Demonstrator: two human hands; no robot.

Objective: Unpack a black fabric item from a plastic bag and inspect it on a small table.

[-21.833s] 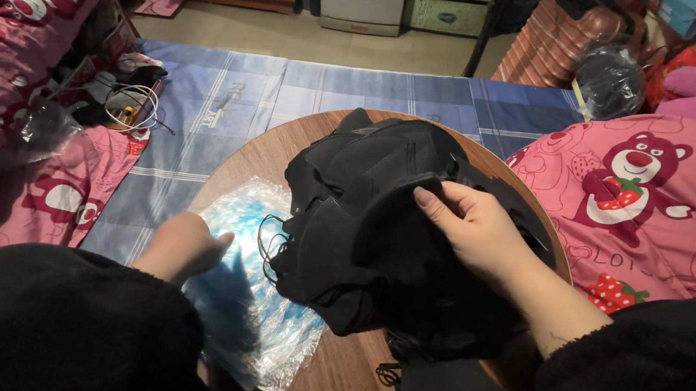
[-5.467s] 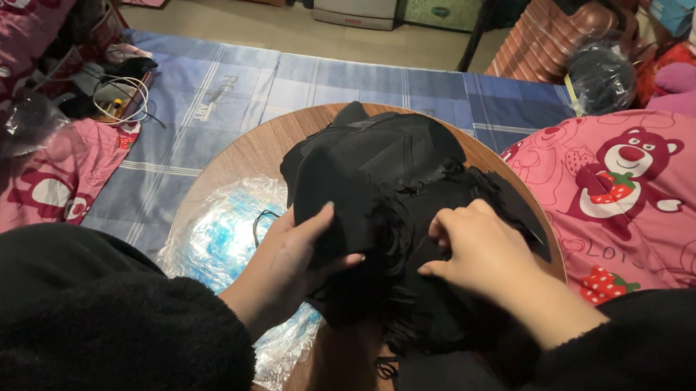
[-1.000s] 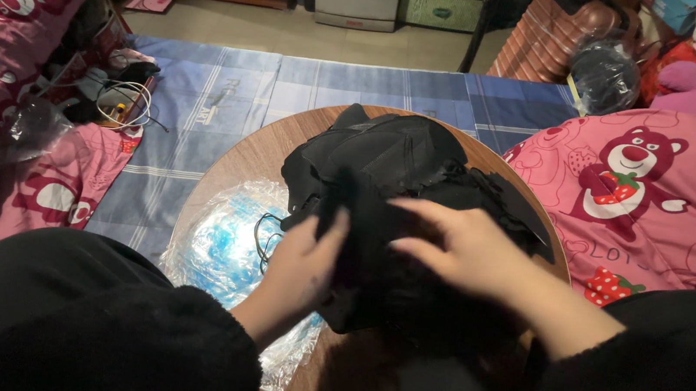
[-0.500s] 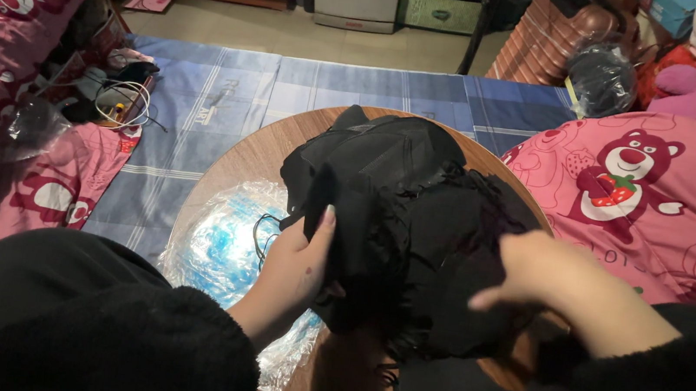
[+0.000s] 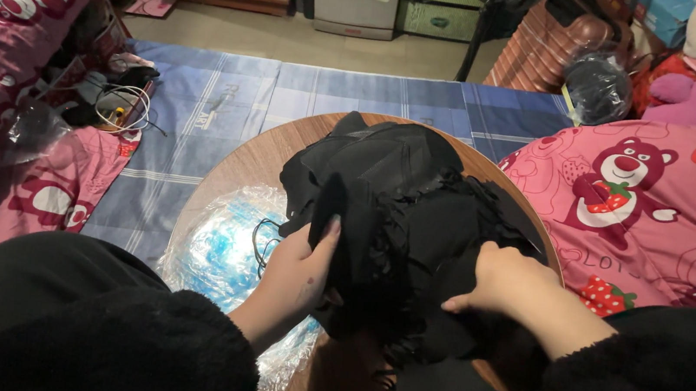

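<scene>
cloth, black and bunched, the black garment (image 5: 400,201) lies heaped over the middle and right of the round wooden desk (image 5: 251,163), its frilled edge spilling toward the near rim; left hand (image 5: 298,267) grips a fold at the heap's left edge, thumb up along the cloth and fingers wrapped under it; right hand (image 5: 509,279) is curled knuckles-up, fingers tucked into the cloth near the right rim; clear plastic bag (image 5: 215,246) lies flat on the desk's left part, reaching its edge, just beside the left hand; bare wood shows only along the far-left arc; blue checked mat (image 5: 228,95) spreads open beyond the desk; pink bear-print bedding (image 5: 662,201) presses close on the right, more on the left beside tangled cables (image 5: 118,104).
</scene>
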